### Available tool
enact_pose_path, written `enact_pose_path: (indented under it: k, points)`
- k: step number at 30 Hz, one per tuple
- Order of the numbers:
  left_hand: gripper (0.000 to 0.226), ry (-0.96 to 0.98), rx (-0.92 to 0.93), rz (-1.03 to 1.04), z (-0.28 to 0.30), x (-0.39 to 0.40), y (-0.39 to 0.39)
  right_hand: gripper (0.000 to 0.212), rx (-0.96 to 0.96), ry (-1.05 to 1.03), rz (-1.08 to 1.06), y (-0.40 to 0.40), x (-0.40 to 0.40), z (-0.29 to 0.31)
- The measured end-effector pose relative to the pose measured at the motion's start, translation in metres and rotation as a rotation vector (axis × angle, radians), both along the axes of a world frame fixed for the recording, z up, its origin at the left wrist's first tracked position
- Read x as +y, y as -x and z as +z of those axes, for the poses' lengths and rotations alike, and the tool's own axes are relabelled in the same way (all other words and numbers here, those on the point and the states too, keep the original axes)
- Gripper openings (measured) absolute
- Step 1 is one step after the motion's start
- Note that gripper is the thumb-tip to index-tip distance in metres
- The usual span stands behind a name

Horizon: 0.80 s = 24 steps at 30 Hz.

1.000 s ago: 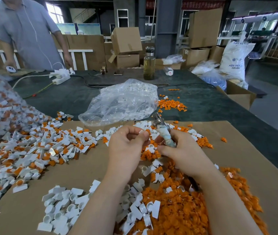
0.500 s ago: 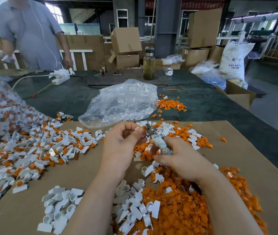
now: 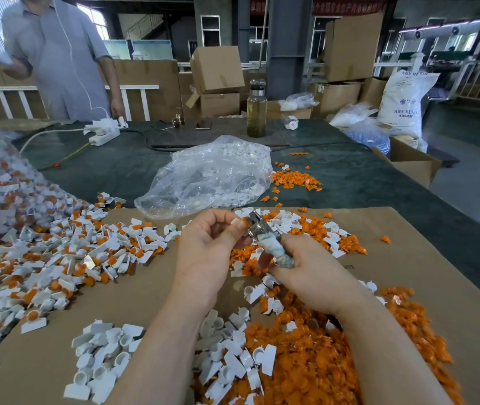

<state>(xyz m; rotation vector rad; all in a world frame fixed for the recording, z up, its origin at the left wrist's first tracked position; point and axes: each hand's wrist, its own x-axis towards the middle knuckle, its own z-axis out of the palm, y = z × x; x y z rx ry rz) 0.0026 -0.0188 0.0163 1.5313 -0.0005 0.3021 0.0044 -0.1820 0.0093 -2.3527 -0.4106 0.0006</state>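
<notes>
Steel-tipped tool (image 3: 268, 242), small plastic piece (image 3: 240, 220)

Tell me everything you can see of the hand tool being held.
The hand tool has a shiny metal head and a handle wrapped in pale, bluish, worn-looking tape. The right hand grips the handle. The head tilts up and to the left, meeting a small plastic part pinched by the left hand.

A single wide-angle view is taken from the person's head and aimed forward and down. The left hand (image 3: 206, 252) and right hand (image 3: 306, 270) are seen close below at mid-frame. The worktop (image 3: 364, 176) is shown receding towards stacked boxes (image 3: 218, 71).
</notes>
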Motion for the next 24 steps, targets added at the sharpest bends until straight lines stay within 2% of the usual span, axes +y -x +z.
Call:
enact_pose_path:
  k: [3, 6, 9, 12, 16, 19, 21, 23, 24]
  points:
    - [0.006, 0.073, 0.064, -0.039, 0.0, 0.002, -0.001, 0.015, -0.024, 0.055, -0.02, -0.001, 0.001, -0.002]
    - [0.002, 0.248, 0.227, -0.001, 0.0, 0.009, -0.003, 0.013, -0.073, 0.122, -0.056, -0.001, 0.004, -0.004]
    - [0.008, 0.598, 0.375, 0.151, 0.0, 0.026, -0.008, 0.018, -0.119, 0.142, -0.133, -0.003, 0.003, -0.006]
    - [0.016, 0.939, 0.439, 0.327, -0.003, 0.049, -0.013, 0.022, -0.128, 0.2, -0.226, -0.006, -0.004, -0.006]
    - [0.035, 1.274, 0.331, 0.464, -0.01, 0.075, -0.016, 0.018, -0.139, 0.311, -0.314, -0.006, -0.012, -0.006]
    - [0.043, 1.37, 0.186, 0.487, -0.014, 0.085, -0.016, 0.036, -0.194, 0.487, -0.359, -0.005, -0.014, -0.006]
    - [0.043, 1.403, 0.142, 0.482, -0.014, 0.088, -0.016, 0.035, -0.167, 0.509, -0.37, -0.004, -0.014, -0.006]
    - [0.036, 1.287, 0.206, 0.484, -0.011, 0.086, -0.014, 0.024, -0.123, 0.488, -0.373, -0.003, -0.014, -0.007]
    - [0.029, 1.152, 0.291, 0.48, -0.009, 0.083, -0.013, 0.019, -0.112, 0.496, -0.375, -0.004, -0.014, -0.009]
